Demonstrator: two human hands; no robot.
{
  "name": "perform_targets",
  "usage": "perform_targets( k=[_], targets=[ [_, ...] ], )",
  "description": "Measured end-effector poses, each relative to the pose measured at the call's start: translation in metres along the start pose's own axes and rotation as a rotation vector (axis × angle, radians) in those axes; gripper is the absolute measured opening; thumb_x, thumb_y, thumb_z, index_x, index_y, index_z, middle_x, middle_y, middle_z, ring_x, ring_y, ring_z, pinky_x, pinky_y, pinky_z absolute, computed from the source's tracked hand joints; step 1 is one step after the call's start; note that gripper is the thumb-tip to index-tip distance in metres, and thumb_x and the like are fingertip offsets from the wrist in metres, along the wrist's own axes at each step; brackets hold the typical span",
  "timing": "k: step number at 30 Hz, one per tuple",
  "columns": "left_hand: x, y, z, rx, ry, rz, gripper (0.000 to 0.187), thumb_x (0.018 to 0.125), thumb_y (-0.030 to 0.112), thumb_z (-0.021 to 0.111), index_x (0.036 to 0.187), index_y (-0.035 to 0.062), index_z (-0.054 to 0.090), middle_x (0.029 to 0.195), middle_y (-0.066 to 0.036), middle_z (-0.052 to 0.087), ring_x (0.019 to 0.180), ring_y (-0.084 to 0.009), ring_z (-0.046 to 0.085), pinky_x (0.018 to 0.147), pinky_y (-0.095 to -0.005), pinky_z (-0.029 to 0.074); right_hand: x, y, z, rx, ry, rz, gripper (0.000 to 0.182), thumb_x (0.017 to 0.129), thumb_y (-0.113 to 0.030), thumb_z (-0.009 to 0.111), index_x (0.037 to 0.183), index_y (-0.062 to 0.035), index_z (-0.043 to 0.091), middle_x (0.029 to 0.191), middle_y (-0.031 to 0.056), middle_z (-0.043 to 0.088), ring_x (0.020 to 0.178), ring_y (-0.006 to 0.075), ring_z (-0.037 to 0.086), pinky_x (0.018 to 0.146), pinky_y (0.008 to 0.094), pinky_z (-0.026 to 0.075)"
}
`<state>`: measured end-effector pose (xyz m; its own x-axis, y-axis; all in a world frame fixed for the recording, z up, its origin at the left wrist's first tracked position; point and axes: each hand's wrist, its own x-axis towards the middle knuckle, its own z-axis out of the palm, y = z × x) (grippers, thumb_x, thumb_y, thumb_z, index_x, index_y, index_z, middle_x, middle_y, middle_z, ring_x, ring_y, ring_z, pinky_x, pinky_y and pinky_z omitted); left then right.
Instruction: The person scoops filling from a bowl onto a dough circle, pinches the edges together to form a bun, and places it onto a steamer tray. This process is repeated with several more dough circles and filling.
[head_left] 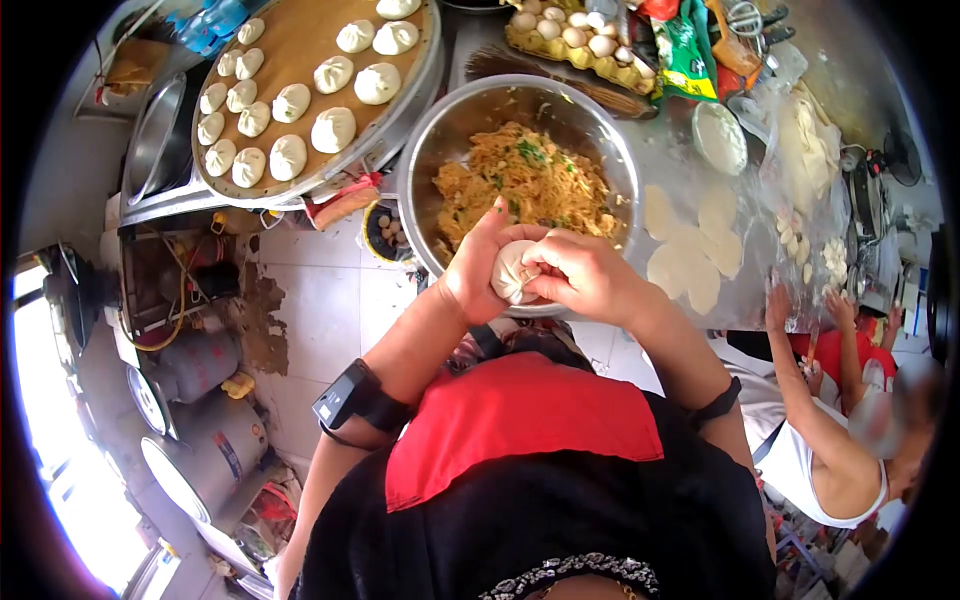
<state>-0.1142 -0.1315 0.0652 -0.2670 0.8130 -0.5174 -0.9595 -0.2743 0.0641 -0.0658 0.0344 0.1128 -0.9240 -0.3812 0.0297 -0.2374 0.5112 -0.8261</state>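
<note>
A pleated bun (514,272) rests in the palm of my left hand (474,262), whose fingers curl round its far side. Pinched at the bun's gathered top are the fingertips of my right hand (577,268). Both hands are over the near rim of a large steel bowl (420,150). Inside it lies an orange-brown filling (550,185) with green bits. To the right of the bowl, several flat dough wrappers (685,268) lie on the worktop. A round tray (300,45) at the upper left bears rows of pleated buns (290,103).
An egg carton (585,50) and a whisk broom (560,82) are behind the bowl. A white-dusted dish (719,138), a dough mass (805,150) and small dough pieces (833,260) sit rightward. Another person (825,440) has hands at the worktop's right edge. Gas cylinders (205,455) stand lower left.
</note>
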Motion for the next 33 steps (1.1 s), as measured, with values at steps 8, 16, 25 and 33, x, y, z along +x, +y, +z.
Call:
perform_targets(
  k=[8, 16, 25, 33],
  targets=[
    [-0.059, 0.095, -0.056, -0.116, -0.118, 0.154, 0.06, 0.096, 0.053, 0.032, 0.113, 0.0, 0.054, 0.105, -0.015, 0.062, 0.093, -0.0252, 0.062, 0.082, -0.0368, 0.05, 0.113, -0.033, 0.055, -0.072, -0.002, -0.007, 0.01, 0.08, -0.01, 0.064, 0.086, -0.0046, 0.059, 0.085, 0.0122, 0.06, 0.072, 0.0325, 0.061, 0.061, 0.0402, 0.049],
    [-0.106, 0.176, -0.083, -0.141, 0.071, 0.289, 0.045, 0.096, 0.049, 0.04, 0.089, 0.0081, 0.057, 0.086, -0.008, 0.063, 0.083, -0.0227, 0.062, 0.075, -0.0361, 0.051, 0.21, -0.073, 0.094, -0.022, 0.132, -0.012, 0.045, 0.074, -0.025, 0.076, 0.112, -0.0066, 0.061, 0.083, 0.0095, 0.059, 0.068, 0.0233, 0.058, 0.06, 0.0332, 0.047],
    [-0.121, 0.224, -0.1, -0.24, -0.082, 0.434, 0.047, 0.09, 0.057, 0.046, 0.087, 0.0107, 0.053, 0.082, -0.006, 0.059, 0.074, -0.0219, 0.061, 0.064, -0.034, 0.051, 0.252, -0.077, 0.12, -0.004, 0.406, -0.025, 0.029, 0.074, -0.01, 0.074, 0.099, -0.0018, 0.063, 0.09, 0.01, 0.063, 0.075, 0.0198, 0.062, 0.061, 0.0295, 0.048],
    [-0.112, 0.235, -0.097, -0.174, -0.085, 0.443, 0.047, 0.091, 0.058, 0.043, 0.091, 0.0132, 0.058, 0.092, -0.005, 0.061, 0.084, -0.0213, 0.06, 0.075, -0.0372, 0.05, 0.268, -0.074, 0.122, -0.072, 0.424, -0.045, 0.017, 0.075, -0.001, 0.069, 0.09, -0.002, 0.064, 0.081, 0.0102, 0.059, 0.069, 0.0241, 0.059, 0.059, 0.0327, 0.047]
  ],
)
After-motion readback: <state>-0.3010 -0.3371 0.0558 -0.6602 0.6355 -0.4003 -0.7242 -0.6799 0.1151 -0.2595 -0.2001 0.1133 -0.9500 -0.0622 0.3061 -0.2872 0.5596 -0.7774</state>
